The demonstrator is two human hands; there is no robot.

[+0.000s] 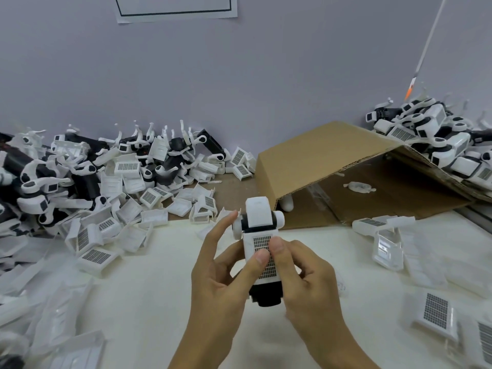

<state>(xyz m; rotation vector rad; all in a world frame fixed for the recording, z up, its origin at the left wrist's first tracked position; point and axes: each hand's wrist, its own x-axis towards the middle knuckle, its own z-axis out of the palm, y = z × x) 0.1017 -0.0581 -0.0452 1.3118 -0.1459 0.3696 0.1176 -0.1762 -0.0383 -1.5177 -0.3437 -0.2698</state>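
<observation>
Black-and-white plastic unit (259,222) held above tabletop (159,302), centre of view. Left hand (221,278) and right hand (306,283) grip it, fingers (303,259) curled round; both thumbs press gridded panel (262,243). Left index finger juts straight.

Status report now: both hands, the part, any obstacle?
Left hand and right hand grip the white device. Thumbs press its grid cover. Nothing in the way.

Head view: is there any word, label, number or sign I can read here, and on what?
None can be read.
The sheet on the wall: a black frame line only, no words in view.
The device in the left hand and right hand: a dark grid panel, no letters.
The loose parts: grid panels only.
</observation>
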